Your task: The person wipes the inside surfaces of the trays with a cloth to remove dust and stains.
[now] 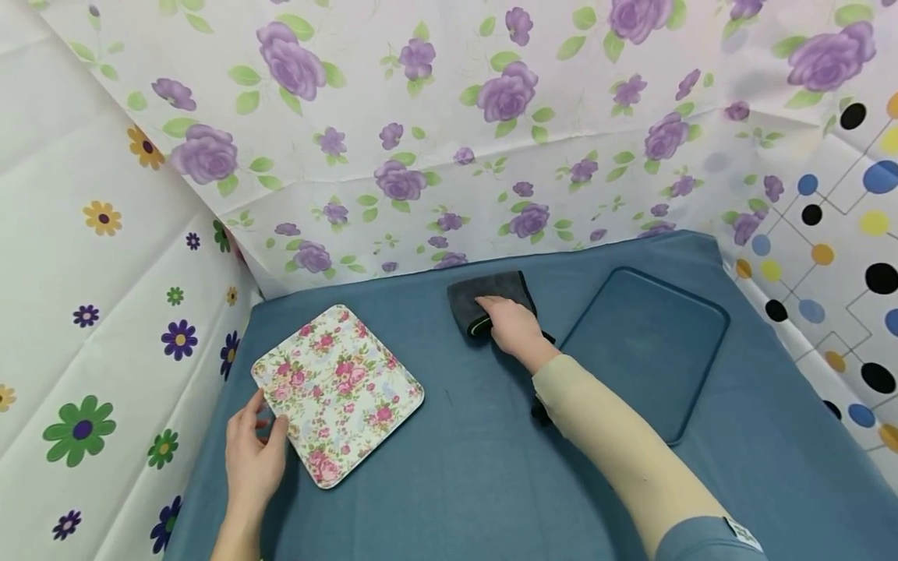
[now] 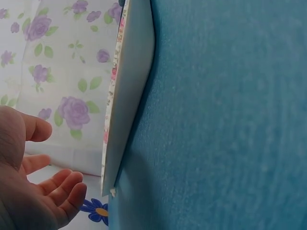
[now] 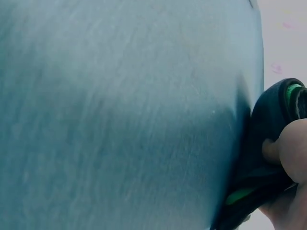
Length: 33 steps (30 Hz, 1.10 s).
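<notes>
A folded dark grey cloth [image 1: 463, 301] with black edging and a bit of green in its fold lies near the back of the table. My right hand [image 1: 517, 331] holds it from the near right side, fingers over the top. In the right wrist view the thumb presses against the dark cloth [image 3: 261, 163]. At the left lies a rectangular board [image 1: 344, 389] with rounded corners and a pink rose print. My left hand [image 1: 256, 452] is beside its left edge with relaxed, spread fingers. The left wrist view shows these fingers apart from the board's pale side [image 2: 127, 91].
A dark blue rectangular tray [image 1: 645, 351] with a raised rim lies at the right, partly behind the right forearm. Blue fabric [image 1: 449, 483] covers the table. Patterned sheets hang at the back [image 1: 449, 117], left [image 1: 126, 327] and right [image 1: 849, 257].
</notes>
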Each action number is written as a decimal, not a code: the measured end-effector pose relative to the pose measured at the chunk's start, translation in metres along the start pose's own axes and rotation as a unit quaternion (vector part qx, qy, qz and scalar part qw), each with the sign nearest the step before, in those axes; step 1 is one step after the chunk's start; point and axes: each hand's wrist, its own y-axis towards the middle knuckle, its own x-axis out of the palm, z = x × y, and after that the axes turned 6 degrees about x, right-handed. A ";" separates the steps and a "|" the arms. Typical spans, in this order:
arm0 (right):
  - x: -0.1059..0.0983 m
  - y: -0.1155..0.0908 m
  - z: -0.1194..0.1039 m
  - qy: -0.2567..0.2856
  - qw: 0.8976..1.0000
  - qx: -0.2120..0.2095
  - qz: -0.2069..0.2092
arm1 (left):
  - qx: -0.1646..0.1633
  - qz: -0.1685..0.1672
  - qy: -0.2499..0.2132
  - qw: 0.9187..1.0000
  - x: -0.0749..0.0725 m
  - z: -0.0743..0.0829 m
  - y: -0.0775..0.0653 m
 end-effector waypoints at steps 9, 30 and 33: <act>-0.029 -0.012 0.011 0.072 0.997 0.012 0.018 | 0.002 -0.010 0.001 1.000 -0.003 -0.003 0.001; -0.102 -0.094 0.065 0.215 0.972 0.026 0.085 | -0.099 -0.137 0.036 0.985 -0.015 -0.016 0.019; -0.106 -0.106 0.075 0.228 0.968 0.039 0.099 | -0.111 -0.142 0.035 0.983 -0.016 -0.019 0.022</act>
